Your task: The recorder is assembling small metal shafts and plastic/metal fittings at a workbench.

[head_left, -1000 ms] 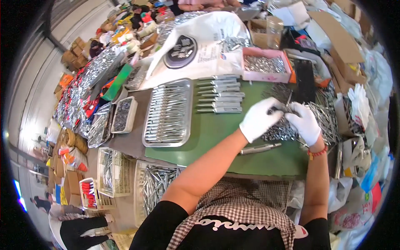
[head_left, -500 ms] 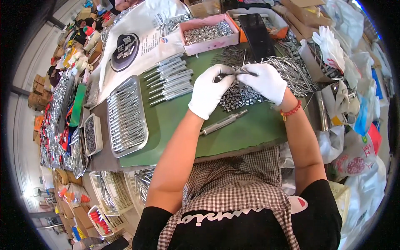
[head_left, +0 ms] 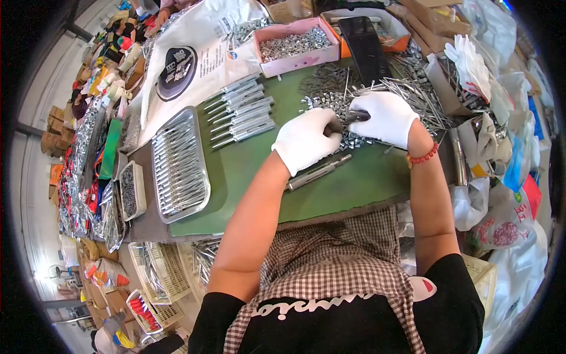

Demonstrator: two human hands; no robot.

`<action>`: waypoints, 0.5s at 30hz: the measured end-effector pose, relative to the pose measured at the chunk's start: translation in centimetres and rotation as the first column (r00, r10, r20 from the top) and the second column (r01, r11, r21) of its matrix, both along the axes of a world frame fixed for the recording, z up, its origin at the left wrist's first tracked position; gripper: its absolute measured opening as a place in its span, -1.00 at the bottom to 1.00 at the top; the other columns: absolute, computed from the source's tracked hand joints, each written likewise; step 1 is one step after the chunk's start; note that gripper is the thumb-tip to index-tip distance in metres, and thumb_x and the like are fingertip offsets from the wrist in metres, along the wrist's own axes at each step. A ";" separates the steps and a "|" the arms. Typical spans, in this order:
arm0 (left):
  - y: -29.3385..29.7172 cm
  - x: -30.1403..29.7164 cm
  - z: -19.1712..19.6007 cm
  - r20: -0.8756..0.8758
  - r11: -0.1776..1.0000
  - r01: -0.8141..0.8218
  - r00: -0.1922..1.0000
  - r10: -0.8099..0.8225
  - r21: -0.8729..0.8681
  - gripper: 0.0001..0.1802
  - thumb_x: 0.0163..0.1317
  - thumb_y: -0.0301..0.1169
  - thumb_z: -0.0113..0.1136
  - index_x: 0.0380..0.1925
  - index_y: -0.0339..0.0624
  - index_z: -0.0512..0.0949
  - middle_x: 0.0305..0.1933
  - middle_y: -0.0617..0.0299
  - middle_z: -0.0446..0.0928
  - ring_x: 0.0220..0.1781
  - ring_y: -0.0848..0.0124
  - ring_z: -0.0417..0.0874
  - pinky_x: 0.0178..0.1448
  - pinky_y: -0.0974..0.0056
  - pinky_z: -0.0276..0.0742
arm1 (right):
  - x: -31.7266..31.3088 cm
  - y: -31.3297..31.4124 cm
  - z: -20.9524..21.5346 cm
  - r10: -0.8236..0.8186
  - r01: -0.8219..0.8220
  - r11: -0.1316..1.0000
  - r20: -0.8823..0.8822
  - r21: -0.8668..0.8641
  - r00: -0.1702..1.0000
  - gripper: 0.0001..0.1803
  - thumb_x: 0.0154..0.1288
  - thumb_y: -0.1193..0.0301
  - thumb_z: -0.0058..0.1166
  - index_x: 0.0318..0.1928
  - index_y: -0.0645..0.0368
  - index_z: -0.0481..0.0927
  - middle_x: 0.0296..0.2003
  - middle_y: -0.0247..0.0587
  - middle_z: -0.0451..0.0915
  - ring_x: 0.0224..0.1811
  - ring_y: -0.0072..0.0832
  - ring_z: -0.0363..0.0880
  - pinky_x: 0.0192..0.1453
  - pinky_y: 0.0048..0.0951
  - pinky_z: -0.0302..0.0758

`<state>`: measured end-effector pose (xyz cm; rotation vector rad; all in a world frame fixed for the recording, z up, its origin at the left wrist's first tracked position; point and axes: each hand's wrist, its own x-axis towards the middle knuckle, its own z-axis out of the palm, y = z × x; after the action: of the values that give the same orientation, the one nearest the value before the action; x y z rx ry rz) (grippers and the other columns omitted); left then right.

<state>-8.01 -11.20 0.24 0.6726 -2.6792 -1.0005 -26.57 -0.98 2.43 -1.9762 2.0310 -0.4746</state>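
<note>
Both of my hands wear white gloves with grey-soiled fingertips. My left hand (head_left: 308, 140) is curled at the left side of a pile of small metal nuts or collars (head_left: 352, 140), thumb and fingers bent toward each other. Whatever its fingertips hold is hidden. My right hand (head_left: 386, 118) is closed in a pinch just above the pile; what lies between its fingers is too small to make out. The two hands are a little apart. In front of the left hand a silvery metal tube with a thin tip (head_left: 319, 173) lies on the green mat (head_left: 247, 197).
Several metal tube tools (head_left: 242, 112) lie in a row left of my hands, beside a metal tray (head_left: 206, 192) of similar pieces. A heap of thin rods (head_left: 415, 106) lies right. Behind are a black phone (head_left: 364, 52) and a pink box (head_left: 300, 66) of small parts.
My hands, together over the pile before, have separated. The left has come down nearer to me; the right has shifted slightly right. More of the pile shows between them.
</note>
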 end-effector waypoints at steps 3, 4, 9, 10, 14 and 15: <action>-0.9 0.2 0.3 -0.085 0.999 -0.015 0.996 0.012 -0.029 -0.75 0.09 -0.28 0.15 -0.31 -0.20 0.62 -0.24 -0.02 0.62 -0.14 0.05 0.65 0.00 0.12 0.55 | -0.6 -0.2 -0.4 -0.064 0.068 0.995 0.048 -0.079 0.997 -0.70 0.16 0.19 0.15 -0.22 0.13 0.67 -0.30 -0.03 0.67 -0.21 -0.07 0.65 -0.09 -0.16 0.56; -1.5 0.5 0.0 -0.175 0.996 -0.066 0.983 0.054 -0.060 -0.76 0.12 -0.31 0.11 -0.31 -0.20 0.62 -0.24 -0.02 0.63 -0.14 0.03 0.65 0.01 0.11 0.55 | -0.7 -0.5 -0.6 -0.115 0.128 0.985 0.116 -0.118 0.987 -0.69 0.17 0.18 0.15 -0.20 0.11 0.68 -0.31 -0.03 0.67 -0.21 -0.06 0.65 -0.09 -0.15 0.55; -3.0 1.0 -0.8 -0.041 0.917 -0.358 0.934 0.356 -0.175 -0.76 0.23 -0.32 0.02 -0.22 -0.16 0.59 -0.22 -0.06 0.65 -0.08 -0.02 0.65 0.00 0.02 0.54 | -0.2 -3.1 -0.7 -0.180 0.166 0.979 -0.116 -0.123 0.977 -0.76 0.26 0.29 0.05 -0.14 0.06 0.69 -0.22 -0.09 0.63 -0.12 -0.11 0.63 0.01 -0.20 0.55; -2.9 1.4 -0.6 0.036 0.888 -0.415 0.902 0.429 -0.199 -0.76 0.26 -0.32 0.00 -0.18 -0.15 0.57 -0.21 -0.07 0.65 -0.07 -0.03 0.64 0.00 0.00 0.54 | 0.2 -4.1 -0.8 -0.170 0.156 0.980 -0.114 -0.126 0.979 -0.76 0.26 0.29 0.05 -0.14 0.06 0.69 -0.22 -0.09 0.63 -0.12 -0.11 0.63 0.01 -0.20 0.55; -2.6 0.7 -1.1 -0.047 0.936 -0.323 0.946 0.319 -0.141 -0.75 0.29 -0.35 -0.03 -0.13 -0.22 0.53 -0.16 -0.15 0.63 -0.05 -0.07 0.63 0.06 -0.01 0.52 | -0.4 -6.8 -1.6 -0.195 0.171 0.980 -0.295 -0.107 0.935 -0.75 0.25 0.26 0.07 -0.14 0.06 0.64 -0.17 -0.08 0.58 -0.08 -0.10 0.60 0.05 -0.17 0.54; -2.6 0.6 -1.2 -0.052 0.957 -0.285 0.958 0.283 -0.060 -0.74 0.29 -0.36 -0.02 -0.12 -0.25 0.52 -0.13 -0.18 0.62 -0.03 -0.09 0.62 0.09 -0.01 0.50 | -0.7 -7.2 -2.0 -0.176 0.152 0.983 -0.319 -0.101 0.931 -0.74 0.23 0.26 0.07 -0.14 0.08 0.64 -0.15 -0.06 0.59 -0.05 -0.11 0.61 0.08 -0.17 0.54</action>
<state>-7.44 -13.78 -0.97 0.9767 -2.4736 -0.8352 -27.25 -8.18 0.44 -2.0506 2.4269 -0.2718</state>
